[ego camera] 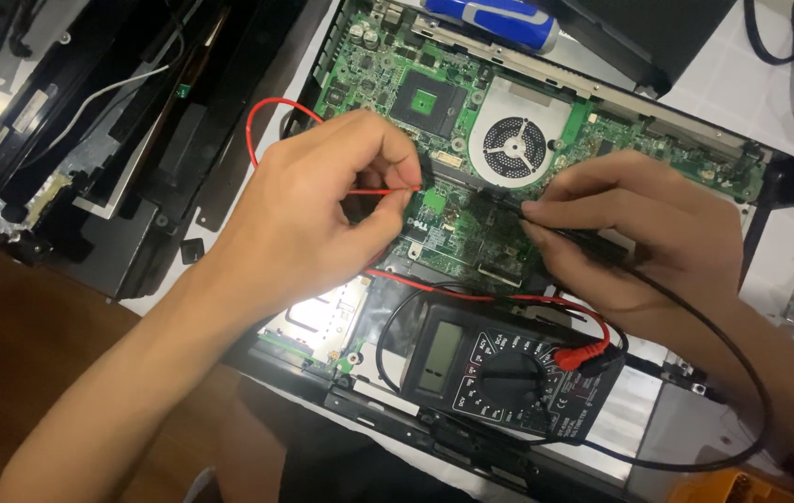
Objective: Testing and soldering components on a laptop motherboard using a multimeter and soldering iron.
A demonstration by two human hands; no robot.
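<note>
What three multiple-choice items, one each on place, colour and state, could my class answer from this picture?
1. Where does the multimeter lie?
A. near edge of the opened laptop
B. on the fan
C. on the floor

2. What colour is the lead pinched by the left hand?
A. yellow
B. red
C. white

3. How is the right hand?
A. flat and empty
B. holding a screwdriver
C. pinching a black probe

Answers: A, it rests below the green board; B, the red lead loops from that hand; C, fingertips close on it.

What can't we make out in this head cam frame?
- Probe tips: hidden behind the fingers of the left hand and right hand.
- Multimeter display: blank grey, no reading visible.
- Blue-handled screwdriver: cut off by the top edge.
- Motherboard markings: too small.
</note>
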